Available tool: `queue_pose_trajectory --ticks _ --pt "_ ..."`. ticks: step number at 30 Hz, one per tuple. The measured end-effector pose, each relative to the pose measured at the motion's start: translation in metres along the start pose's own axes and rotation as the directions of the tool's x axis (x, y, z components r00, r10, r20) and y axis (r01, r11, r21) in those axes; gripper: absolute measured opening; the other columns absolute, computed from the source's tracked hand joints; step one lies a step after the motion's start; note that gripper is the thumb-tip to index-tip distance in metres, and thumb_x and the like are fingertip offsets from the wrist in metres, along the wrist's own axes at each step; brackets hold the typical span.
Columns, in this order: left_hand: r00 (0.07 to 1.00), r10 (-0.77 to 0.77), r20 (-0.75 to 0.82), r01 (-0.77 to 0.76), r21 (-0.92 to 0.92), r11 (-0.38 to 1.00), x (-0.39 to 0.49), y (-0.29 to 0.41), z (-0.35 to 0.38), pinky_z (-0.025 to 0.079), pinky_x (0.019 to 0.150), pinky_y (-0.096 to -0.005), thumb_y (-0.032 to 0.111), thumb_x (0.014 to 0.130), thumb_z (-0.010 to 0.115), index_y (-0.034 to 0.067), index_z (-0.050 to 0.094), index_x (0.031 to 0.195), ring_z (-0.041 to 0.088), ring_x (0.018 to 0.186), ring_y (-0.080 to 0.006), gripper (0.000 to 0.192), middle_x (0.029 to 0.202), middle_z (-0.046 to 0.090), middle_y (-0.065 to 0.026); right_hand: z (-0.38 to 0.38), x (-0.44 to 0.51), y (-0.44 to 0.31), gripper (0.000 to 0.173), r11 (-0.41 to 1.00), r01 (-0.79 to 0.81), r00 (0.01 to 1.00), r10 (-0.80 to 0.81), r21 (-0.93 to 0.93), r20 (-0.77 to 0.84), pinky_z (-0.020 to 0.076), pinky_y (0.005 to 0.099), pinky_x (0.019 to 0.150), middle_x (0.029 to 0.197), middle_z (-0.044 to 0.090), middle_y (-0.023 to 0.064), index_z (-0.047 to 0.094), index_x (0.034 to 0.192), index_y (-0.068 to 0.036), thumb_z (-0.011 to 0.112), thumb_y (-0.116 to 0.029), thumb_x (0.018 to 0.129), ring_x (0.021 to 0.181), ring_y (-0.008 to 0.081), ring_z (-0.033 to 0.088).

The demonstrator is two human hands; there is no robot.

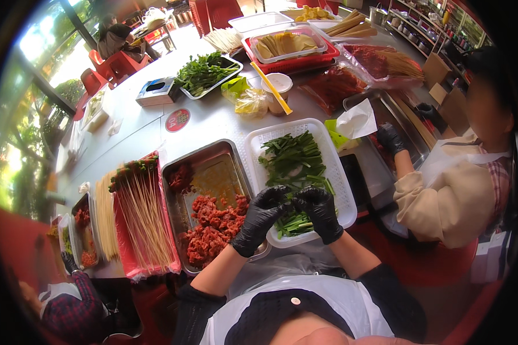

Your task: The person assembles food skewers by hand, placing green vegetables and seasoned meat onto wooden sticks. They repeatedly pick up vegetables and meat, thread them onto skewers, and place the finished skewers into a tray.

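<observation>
My left hand (259, 217) and my right hand (321, 212), both in black gloves, meet over a white plastic basket (347, 198). Their fingertips are pinched close together, and a bit of green stalk (290, 196) shows between them; my fingers hide most of it. Cut green stalks, probably garlic chives (295, 157), lie in the basket on both sides of my hands. Left of the basket is a metal tray (216, 172) with raw, red marinated meat (216, 228). My left wrist is above that tray's right edge.
Bamboo skewers (140, 215) with loaded tips lie in a pink-lined tray at left, beside bare skewers (106, 215). A co-worker's gloved hand (390, 138) is over another metal tray at right. Farther back are a lidded cup (277, 84), leafy greens (205, 73) and a tissue box (156, 91).
</observation>
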State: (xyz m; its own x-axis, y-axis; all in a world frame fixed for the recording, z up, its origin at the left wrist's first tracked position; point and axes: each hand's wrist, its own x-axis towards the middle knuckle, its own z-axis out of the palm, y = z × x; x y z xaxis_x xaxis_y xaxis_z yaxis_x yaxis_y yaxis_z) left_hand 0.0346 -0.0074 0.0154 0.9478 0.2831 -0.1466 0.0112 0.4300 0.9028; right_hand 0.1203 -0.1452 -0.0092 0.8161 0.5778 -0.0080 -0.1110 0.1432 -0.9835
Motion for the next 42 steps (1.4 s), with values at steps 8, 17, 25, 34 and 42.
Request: queue_pose_trajectory --ticks 8,17,25,34,42 --pt "0.995 0.058 -0.077 -0.061 -0.043 0.997 -0.006 -0.015 -0.012 0.046 0.071 -0.0232 0.002 0.076 0.063 -0.002 0.061 0.091 0.057 0.076 -0.0104 0.016 0.083 0.062 -0.0040 0.004 -0.003 -0.001 0.014 0.997 -0.008 0.996 0.015 -0.071 0.087 0.0468 0.0261 0.068 0.079 0.062 0.0063 0.064 0.081 0.001 0.066 0.005 0.068 0.073 0.0133 0.058" --pt "0.996 0.084 -0.027 -0.085 -0.036 0.996 -0.021 -0.009 -0.023 0.046 0.072 -0.0231 0.000 0.078 0.061 0.000 0.057 0.099 0.055 0.079 -0.0083 0.021 0.088 0.060 -0.0025 0.022 0.000 -0.010 0.007 0.977 -0.213 0.973 0.210 0.017 0.093 0.0449 0.0233 0.056 0.069 0.060 0.0057 0.062 0.078 0.002 0.064 0.003 0.071 0.061 0.0119 0.056" --pt "0.805 0.467 -0.366 -0.250 0.506 0.826 -0.047 0.028 -0.116 0.047 0.075 -0.0253 0.004 0.081 0.059 0.004 0.059 0.098 0.057 0.083 -0.0130 0.018 0.092 0.060 -0.0057 0.018 -0.005 0.006 0.013 0.942 -0.188 0.977 0.209 0.277 -0.047 0.0445 0.0237 0.059 0.074 0.060 0.0055 0.061 0.086 0.000 0.062 0.003 0.074 0.064 0.0130 0.055" --pt "0.936 0.352 0.025 0.092 0.945 -0.313 -0.028 -0.004 -0.111 0.036 0.079 -0.0387 0.015 0.063 0.062 0.008 0.064 0.068 0.048 0.089 -0.0284 0.008 0.088 0.054 -0.0107 0.018 -0.006 0.006 0.013 0.925 -0.173 0.979 0.200 0.339 -0.046 0.0451 0.0250 0.058 0.073 0.061 0.0071 0.061 0.085 0.003 0.061 0.006 0.073 0.061 0.0142 0.056" --pt "0.955 0.257 0.147 0.028 0.818 -0.575 -0.007 -0.020 -0.126 0.037 0.078 -0.0397 0.010 0.064 0.054 0.004 0.060 0.069 0.049 0.084 -0.0290 0.010 0.078 0.053 -0.0143 0.018 -0.007 0.007 0.013 0.933 -0.177 0.979 0.198 0.315 -0.037 0.0441 0.0241 0.057 0.072 0.060 0.0058 0.061 0.084 0.001 0.062 0.006 0.072 0.060 0.0131 0.054"
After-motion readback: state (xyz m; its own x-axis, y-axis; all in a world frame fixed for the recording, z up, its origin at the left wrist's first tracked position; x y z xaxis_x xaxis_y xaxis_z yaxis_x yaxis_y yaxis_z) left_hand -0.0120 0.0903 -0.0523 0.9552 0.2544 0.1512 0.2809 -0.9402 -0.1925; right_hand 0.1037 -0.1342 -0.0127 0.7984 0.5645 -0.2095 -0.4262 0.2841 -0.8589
